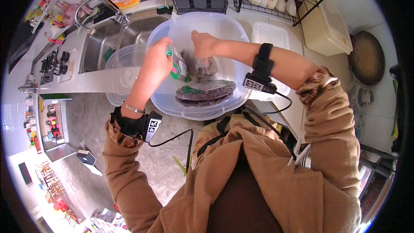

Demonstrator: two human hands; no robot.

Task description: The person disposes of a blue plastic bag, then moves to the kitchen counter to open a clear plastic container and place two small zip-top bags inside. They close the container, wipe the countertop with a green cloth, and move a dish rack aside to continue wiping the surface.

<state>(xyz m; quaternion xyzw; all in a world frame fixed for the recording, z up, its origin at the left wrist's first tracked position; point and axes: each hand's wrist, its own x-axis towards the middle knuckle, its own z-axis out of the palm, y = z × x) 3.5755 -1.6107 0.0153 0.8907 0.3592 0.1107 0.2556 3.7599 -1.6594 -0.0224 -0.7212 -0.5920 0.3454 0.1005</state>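
Observation:
A large translucent plastic tub (197,113) lies before me on the counter's edge. My left hand (159,60) grips a green and clear plastic packet (176,64) over the tub's left part. My right hand (203,43) reaches over the middle of the tub, fingers curled on a clear plastic bag (207,66) with dark contents. Nearer to me in the tub lies a wrapped bundle of dark dried food (205,94) with a green label. What exactly the bags contain cannot be told.
A round translucent lid or basin (124,71) is left of the tub, beside a steel double sink (103,45). Behind stand a grey utensil basket (200,1) and a black dish rack (265,8) with bowls. White plastic containers (270,35) sit to the right.

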